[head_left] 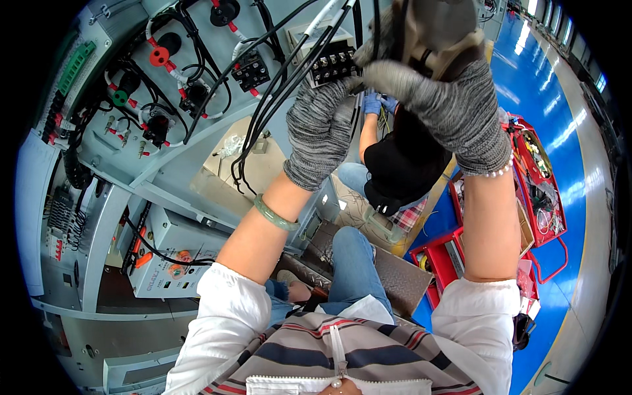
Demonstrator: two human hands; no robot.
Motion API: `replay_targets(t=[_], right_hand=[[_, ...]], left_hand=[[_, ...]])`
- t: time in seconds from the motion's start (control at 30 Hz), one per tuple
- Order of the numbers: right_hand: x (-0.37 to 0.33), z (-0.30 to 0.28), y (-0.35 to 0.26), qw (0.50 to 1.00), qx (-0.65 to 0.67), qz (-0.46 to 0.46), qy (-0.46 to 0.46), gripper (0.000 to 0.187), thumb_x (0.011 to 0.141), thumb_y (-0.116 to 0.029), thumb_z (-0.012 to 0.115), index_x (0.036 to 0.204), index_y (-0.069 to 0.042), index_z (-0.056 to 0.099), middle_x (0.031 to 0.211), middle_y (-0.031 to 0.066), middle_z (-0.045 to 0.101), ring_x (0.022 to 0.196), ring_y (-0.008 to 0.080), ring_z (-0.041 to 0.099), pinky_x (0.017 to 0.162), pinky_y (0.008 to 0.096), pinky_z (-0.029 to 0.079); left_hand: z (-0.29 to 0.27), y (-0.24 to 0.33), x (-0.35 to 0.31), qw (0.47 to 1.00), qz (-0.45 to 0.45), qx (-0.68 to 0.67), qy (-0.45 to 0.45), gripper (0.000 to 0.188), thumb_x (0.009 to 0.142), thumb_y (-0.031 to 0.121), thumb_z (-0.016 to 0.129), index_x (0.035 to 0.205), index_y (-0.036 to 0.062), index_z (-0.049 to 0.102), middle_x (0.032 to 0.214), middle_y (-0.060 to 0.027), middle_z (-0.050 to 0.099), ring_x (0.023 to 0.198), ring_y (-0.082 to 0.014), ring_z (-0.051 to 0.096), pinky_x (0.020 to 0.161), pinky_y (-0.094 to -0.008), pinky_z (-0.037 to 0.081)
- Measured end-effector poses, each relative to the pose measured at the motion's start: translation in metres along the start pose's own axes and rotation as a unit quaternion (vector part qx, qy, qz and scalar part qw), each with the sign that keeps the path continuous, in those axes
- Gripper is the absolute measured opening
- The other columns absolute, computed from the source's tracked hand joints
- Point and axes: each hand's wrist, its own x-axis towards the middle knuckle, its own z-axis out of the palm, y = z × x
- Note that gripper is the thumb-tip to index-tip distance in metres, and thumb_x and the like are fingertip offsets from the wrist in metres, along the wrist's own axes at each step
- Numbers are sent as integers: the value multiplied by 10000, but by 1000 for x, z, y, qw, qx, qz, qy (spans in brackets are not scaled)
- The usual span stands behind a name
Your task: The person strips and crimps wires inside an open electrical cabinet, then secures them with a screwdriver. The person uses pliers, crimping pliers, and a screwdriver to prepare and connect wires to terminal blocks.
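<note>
Black terminal block [334,64] adjoins the left hand [319,128], presumably for steadying; its fingers curl, hold unclear, while what the right hand [457,112] grips cannot be determined.

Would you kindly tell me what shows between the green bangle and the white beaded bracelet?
In the head view, mainly a co-worker in a black top, farther away, shows between the green bangle and the white beaded bracelet.
</note>
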Motion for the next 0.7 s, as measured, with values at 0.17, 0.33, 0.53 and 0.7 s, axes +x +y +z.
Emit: replay_targets(t=[0.17, 0.33, 0.53, 0.7], right_hand=[[-1, 5, -10, 982, -167, 25, -89, 427, 709, -134, 739, 1077, -32, 549, 949, 69, 619, 868, 137, 597, 767, 284, 490], [1, 11, -2, 991, -133, 22, -18, 396, 716, -177, 737, 1053, -49, 572, 923, 65, 623, 871, 133, 597, 757, 277, 494], [22, 0, -20, 994, -92, 54, 25, 359, 713, -149, 715, 1001, -15, 548, 841, 30, 579, 754, 107, 542, 653, 256, 464], [20, 7, -22, 994, -39, 77, 74, 265, 708, -115, 697, 892, 6, 550, 711, 7, 539, 645, 89, 484, 572, 251, 420]], left_hand=[[0, -7, -5, 1000, 0, -14, -7, 132, 802, 60, 593, 922, 5, 595, 842, -118, 624, 774, -241, 615, 723, -317, 478], [2, -7, -4, 1000, 21, -6, -1, 155, 811, 32, 571, 960, -3, 594, 884, -127, 631, 805, -238, 621, 747, -311, 480], [12, 3, -14, 988, -87, -126, 38, 211, 826, 38, 586, 1032, -5, 578, 979, -103, 632, 882, -152, 593, 803, -285, 470], [18, 21, -14, 924, -208, -296, 128, 172, 810, 10, 598, 946, 21, 493, 880, -65, 597, 823, -137, 587, 774, -260, 468]])
